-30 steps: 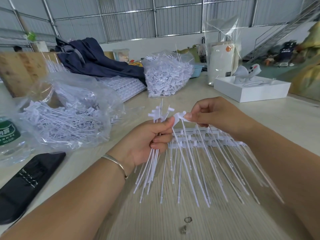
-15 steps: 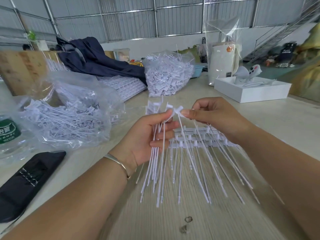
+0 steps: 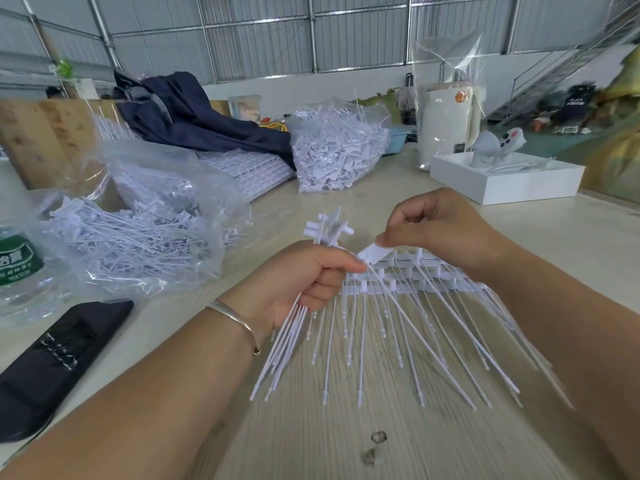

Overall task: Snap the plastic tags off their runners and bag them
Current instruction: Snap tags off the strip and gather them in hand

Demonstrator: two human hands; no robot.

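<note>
Two hands work: left hand (image 3: 304,275) clenches a bundle of loose tags (image 3: 287,337); right hand (image 3: 436,230) pinches one tag head (image 3: 375,252) above the runner (image 3: 415,282).

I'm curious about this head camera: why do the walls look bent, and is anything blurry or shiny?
Head view: the wide lens bows the wall beams; the tag stems under the right hand smear with motion; the clear bag glints in even daylight; the left hand looks sharp.
</note>
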